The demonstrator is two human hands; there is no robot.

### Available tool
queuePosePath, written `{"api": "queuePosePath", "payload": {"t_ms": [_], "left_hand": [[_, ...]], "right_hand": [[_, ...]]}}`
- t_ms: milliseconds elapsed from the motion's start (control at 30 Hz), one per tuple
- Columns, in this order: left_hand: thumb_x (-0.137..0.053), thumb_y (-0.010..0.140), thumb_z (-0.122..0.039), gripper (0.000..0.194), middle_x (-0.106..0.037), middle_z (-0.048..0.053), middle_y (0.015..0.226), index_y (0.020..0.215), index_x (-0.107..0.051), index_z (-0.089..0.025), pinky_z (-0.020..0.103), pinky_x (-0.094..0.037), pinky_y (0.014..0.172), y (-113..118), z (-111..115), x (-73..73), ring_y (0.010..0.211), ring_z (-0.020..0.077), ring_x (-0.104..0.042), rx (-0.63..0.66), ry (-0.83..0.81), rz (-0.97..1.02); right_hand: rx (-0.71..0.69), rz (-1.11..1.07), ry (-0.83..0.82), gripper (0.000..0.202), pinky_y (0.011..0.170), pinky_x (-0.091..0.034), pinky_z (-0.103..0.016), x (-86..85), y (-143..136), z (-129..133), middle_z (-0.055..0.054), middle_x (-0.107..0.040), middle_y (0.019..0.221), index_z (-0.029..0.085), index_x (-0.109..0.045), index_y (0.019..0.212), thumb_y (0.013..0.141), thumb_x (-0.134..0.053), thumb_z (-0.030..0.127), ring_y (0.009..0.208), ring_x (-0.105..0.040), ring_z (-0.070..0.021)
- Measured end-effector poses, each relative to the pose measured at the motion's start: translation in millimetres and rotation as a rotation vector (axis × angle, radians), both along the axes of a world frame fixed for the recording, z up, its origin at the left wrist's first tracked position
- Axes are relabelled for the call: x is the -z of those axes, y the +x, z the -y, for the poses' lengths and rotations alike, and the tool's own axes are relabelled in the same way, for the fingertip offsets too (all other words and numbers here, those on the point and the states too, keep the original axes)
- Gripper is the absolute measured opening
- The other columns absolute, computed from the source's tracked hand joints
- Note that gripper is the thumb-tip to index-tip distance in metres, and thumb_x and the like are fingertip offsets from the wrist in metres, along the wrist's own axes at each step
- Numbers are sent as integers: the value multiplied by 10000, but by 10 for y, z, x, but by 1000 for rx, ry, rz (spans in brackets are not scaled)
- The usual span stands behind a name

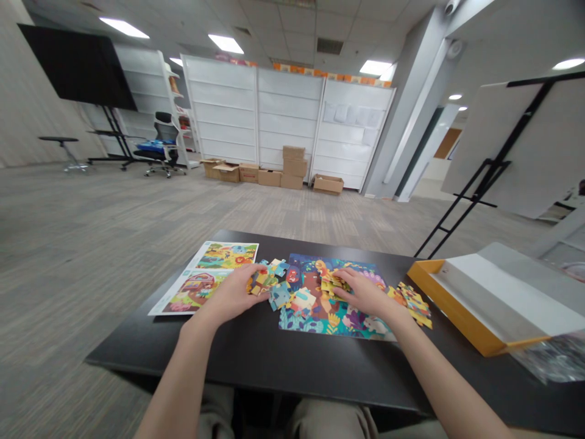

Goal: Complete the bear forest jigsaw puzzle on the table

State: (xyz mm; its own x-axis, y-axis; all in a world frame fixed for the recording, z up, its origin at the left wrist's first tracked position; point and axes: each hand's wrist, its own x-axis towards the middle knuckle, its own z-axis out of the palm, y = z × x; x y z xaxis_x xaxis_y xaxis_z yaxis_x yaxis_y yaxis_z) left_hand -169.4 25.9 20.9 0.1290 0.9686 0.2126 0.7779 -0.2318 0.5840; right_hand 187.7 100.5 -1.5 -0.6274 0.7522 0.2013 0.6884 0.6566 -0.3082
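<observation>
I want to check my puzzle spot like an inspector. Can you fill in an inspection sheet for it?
Surface: dark table, flat.
Job's things: puzzle board with loose puzzle pieces on and beside it; more pieces to its right.
Clutter: picture sheet at left, orange box at right, clear plastic bag.
Grippers: left hand and right hand rest on pieces.
Cables: nothing seen.
Surroundings: cardboard boxes, office chair, white boards on stands.
</observation>
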Motion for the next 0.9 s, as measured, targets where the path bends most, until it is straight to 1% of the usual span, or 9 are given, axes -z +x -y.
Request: {"api": "queuePosePath", "payload": {"t_ms": [100, 267, 400, 500, 733, 900], "left_hand": [[-723, 736, -440, 512, -671, 104, 1295, 1194, -631, -230, 448, -462, 1073, -71, 50, 41, 1220, 325, -611, -1, -21, -20], [-726, 715, -368, 505, -668, 115, 1305, 1190, -638, -223, 452, -460, 1075, -76, 83, 125, 1230, 333, -609, 39, -49, -49], [-735, 690, -365, 491, -685, 109, 1263, 1152, -654, -222, 456, -477, 1049, -73, 69, 99, 1201, 342, -623, 27, -88, -66], [-761, 664, -378, 516, -681, 113, 1267, 1144, -661, -218, 453, -474, 1049, -75, 58, 84, 1198, 340, -619, 25, -126, -72], [-764, 657, -443, 553, -679, 134, 1244, 1145, -665, -201, 450, -475, 1031, -72, 60, 90, 1177, 347, -619, 27, -132, -101], [-726, 680, -439, 482, -694, 131, 1172, 1089, -668, -191, 447, -497, 977, -45, 72, 61, 1100, 343, -646, 3, -115, -117]], "right_hand": [[-8, 2, 9, 328, 1016, -486, -434, 21, 7, -14, -119, -627, 1271, 240, -595, 1260, 982, -538, 405, 1151, -610, -266], [-1, 11, 15, 344, 1009, -491, -438, 69, 27, -44, -128, -625, 1275, 238, -595, 1268, 978, -541, 416, 1158, -612, -272], [-2, 20, 16, 363, 1025, -482, -439, 81, 36, -56, -129, -621, 1283, 233, -586, 1282, 976, -544, 422, 1177, -604, -274], [-2, 15, 15, 351, 1036, -477, -436, 68, 31, -46, -122, -622, 1287, 233, -591, 1273, 980, -540, 420, 1184, -602, -269], [9, 6, 8, 354, 1031, -486, -448, 22, 10, 4, -122, -624, 1300, 241, -590, 1285, 980, -542, 412, 1186, -605, -276], [10, -2, 16, 364, 1030, -490, -453, 35, 13, -6, -124, -631, 1290, 247, -593, 1296, 974, -548, 412, 1178, -612, -278]]}}
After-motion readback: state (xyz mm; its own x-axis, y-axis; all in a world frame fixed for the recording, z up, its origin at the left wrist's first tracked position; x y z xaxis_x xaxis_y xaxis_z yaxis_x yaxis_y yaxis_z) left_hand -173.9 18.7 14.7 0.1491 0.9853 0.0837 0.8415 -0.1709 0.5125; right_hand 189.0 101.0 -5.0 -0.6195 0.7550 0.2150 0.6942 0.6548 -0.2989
